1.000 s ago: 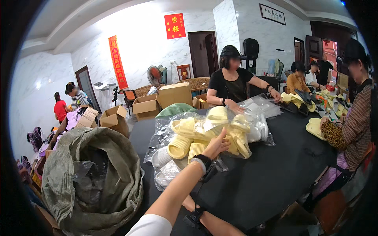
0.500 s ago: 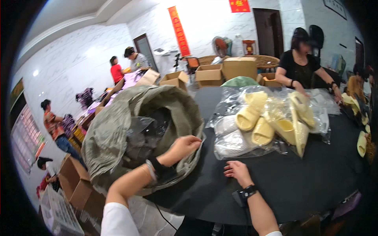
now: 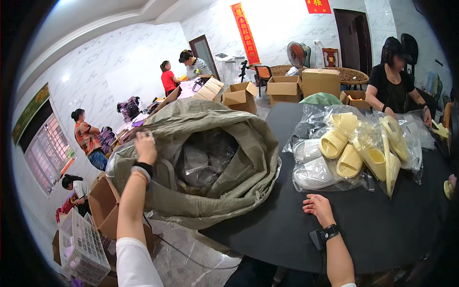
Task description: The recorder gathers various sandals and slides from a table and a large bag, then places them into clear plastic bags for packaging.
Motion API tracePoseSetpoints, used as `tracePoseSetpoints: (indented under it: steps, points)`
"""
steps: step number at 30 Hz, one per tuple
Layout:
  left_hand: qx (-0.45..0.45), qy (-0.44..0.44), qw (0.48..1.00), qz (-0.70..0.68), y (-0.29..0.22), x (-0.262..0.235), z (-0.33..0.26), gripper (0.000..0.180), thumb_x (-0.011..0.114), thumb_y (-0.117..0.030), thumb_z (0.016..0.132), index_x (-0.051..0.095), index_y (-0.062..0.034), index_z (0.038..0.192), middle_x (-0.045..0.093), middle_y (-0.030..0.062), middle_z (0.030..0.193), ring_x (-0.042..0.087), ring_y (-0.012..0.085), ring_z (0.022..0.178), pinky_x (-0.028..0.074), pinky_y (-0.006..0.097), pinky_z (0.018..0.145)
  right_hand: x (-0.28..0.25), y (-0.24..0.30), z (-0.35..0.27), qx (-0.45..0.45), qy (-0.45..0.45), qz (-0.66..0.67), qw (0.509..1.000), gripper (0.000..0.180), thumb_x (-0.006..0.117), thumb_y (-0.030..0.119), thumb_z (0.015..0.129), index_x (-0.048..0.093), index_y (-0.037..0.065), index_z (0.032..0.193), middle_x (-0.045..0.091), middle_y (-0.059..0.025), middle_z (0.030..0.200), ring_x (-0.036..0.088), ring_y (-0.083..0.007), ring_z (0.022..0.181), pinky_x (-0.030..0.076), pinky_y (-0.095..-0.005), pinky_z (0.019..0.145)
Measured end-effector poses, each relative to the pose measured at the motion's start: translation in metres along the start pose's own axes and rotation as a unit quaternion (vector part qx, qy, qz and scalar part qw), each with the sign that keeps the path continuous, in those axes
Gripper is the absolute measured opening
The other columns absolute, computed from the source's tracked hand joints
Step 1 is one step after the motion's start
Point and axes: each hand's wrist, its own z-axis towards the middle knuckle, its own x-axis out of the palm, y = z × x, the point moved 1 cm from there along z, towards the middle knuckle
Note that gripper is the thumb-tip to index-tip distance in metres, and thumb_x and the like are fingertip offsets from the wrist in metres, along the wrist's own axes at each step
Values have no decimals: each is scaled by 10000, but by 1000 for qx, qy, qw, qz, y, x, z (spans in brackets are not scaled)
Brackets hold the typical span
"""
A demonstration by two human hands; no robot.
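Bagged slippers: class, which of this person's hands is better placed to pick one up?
Probably the right: the right hand is just in front of the bagged slippers and looks empty, while the left hand is at the left side of the sack.

The left grip [image 3: 146,148] has crossed the sack [image 3: 227,206] from right rim to left.

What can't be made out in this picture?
- Head view: the bottom of the sack, hidden by plastic inside it.
- Head view: whether the left hand pinches the sack; the hand itself covers the contact.
- Head view: the undersides of the slippers, turned away or covered by others.
- Head view: the legs of the person in black, behind the table.
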Motion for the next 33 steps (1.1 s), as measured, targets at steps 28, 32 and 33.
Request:
tracePoseSetpoints:
  steps: [28, 32, 33]
  points:
    - [326, -93, 928, -153, -217, -11, -42, 553, 484, -39, 786, 402, -293, 1270, 469, 224, 1199, 628, 252, 582, 517, 336, 501, -4, 2, -1, -1, -8, 5, 1000, 264, 427, 141, 915, 515, -55, 1067, 599, -143, 889, 624, -210, 704, 533, -293, 597]
    - [335, -131, 908, -214, -204, -12, -36, 227, 494, -64, 777, 541, -117, 992, 563, 145, 980, 617, 268, 603, 498, 357, 503, -4, 1, 0, 0, -1, 12, 1000, 260, 427, 135, 912, 510, -60, 1062, 596, -144, 890, 625, -216, 705, 533, -295, 603]
    - [338, -139, 897, -251, -190, -4, -32, 160, 501, -63, 762, 567, -96, 904, 560, 142, 963, 611, 278, 605, 496, 366, 509, -1, -1, 2, 0, 9, 19, 1000, 259, 424, 129, 910, 508, -61, 1065, 596, -143, 888, 625, -216, 704, 533, -293, 604]
